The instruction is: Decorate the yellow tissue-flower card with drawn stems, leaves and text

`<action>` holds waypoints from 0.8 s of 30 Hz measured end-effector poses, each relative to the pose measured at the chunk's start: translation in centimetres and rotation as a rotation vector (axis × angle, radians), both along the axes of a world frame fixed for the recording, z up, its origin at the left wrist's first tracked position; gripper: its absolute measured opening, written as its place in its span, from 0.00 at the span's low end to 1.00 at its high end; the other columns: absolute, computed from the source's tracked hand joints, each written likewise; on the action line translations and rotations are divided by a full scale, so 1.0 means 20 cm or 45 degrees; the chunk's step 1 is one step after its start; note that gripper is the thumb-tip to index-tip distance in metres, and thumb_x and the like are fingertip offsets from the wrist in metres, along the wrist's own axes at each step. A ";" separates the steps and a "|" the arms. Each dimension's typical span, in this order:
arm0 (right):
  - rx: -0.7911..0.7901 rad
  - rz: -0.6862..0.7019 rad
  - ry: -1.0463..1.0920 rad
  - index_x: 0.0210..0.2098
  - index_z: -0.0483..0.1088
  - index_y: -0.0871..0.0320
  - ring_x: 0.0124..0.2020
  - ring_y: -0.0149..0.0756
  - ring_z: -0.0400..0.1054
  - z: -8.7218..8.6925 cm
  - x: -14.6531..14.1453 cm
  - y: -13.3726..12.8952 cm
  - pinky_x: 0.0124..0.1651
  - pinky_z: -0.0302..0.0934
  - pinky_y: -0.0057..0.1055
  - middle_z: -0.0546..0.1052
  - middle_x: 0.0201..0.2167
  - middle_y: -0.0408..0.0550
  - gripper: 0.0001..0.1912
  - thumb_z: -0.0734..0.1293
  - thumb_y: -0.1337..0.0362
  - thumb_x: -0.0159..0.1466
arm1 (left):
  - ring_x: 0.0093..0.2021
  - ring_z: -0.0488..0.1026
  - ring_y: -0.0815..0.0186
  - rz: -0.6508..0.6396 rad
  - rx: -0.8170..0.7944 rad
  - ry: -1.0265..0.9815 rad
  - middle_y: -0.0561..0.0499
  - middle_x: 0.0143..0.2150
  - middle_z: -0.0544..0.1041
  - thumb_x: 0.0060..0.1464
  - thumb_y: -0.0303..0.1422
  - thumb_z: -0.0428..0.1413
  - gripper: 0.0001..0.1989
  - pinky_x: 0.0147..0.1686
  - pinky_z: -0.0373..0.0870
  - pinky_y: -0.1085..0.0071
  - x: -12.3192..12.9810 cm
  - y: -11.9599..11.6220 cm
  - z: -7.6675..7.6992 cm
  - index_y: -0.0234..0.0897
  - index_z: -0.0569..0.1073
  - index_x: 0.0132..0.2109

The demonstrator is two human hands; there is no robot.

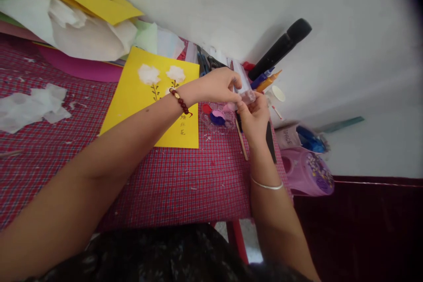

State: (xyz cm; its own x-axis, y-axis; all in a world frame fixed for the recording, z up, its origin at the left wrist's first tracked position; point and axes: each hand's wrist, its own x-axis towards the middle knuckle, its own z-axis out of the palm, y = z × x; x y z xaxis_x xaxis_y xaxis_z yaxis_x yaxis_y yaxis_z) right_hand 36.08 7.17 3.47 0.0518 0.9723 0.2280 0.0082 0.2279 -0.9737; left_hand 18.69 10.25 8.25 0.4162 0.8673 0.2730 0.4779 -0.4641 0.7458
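My left hand point(221, 86) and my right hand point(256, 116) meet near the table's right edge. Between their fingertips is a small clear, pinkish plastic piece point(247, 97), perhaps a bottle or its cap; its exact shape is unclear. Just below my left hand lies a clear palette point(218, 128) with red, pink and dark blue paint. A yellow sheet point(128, 105) with white paper flowers point(148, 74), painted stems and written characters lies under my left forearm, which hides part of it.
Behind my hands stand a black bottle point(280, 48) and orange tube point(269, 81) by the wall. A wooden stick point(242, 141) lies beside the palette. White tissue point(36, 105) and stacked papers point(95, 39) are at the left. A pink jug point(307, 172) is beyond the right edge.
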 end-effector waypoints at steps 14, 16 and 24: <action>0.065 -0.070 -0.108 0.37 0.71 0.50 0.47 0.39 0.71 -0.01 -0.07 -0.01 0.42 0.68 0.31 0.74 0.36 0.42 0.11 0.74 0.64 0.57 | 0.35 0.74 0.58 0.109 0.106 0.119 0.45 0.33 0.78 0.44 0.29 0.61 0.05 0.35 0.66 0.63 0.05 -0.05 0.04 0.35 0.77 0.33; 0.099 -0.081 -0.196 0.38 0.71 0.50 0.50 0.40 0.69 -0.01 -0.07 -0.02 0.45 0.68 0.33 0.75 0.37 0.43 0.10 0.72 0.66 0.58 | 0.36 0.74 0.56 0.163 0.159 0.208 0.45 0.32 0.77 0.45 0.31 0.61 0.06 0.37 0.66 0.63 0.06 -0.06 0.04 0.36 0.77 0.33; 0.411 -0.215 -0.482 0.36 0.70 0.51 0.42 0.38 0.69 0.01 -0.07 -0.02 0.47 0.64 0.35 0.73 0.33 0.41 0.08 0.68 0.70 0.59 | 0.41 0.76 0.53 0.228 0.284 0.267 0.43 0.33 0.77 0.53 0.33 0.55 0.10 0.42 0.67 0.62 0.09 -0.11 0.06 0.34 0.78 0.39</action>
State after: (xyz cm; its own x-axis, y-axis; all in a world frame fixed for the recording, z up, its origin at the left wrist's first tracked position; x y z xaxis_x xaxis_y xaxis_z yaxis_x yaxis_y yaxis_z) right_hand 34.66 6.81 3.65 0.0580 0.8346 0.5478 0.4085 0.4808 -0.7758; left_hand 20.56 7.97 9.55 0.3301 0.8601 0.3889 0.6982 -0.4997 0.5126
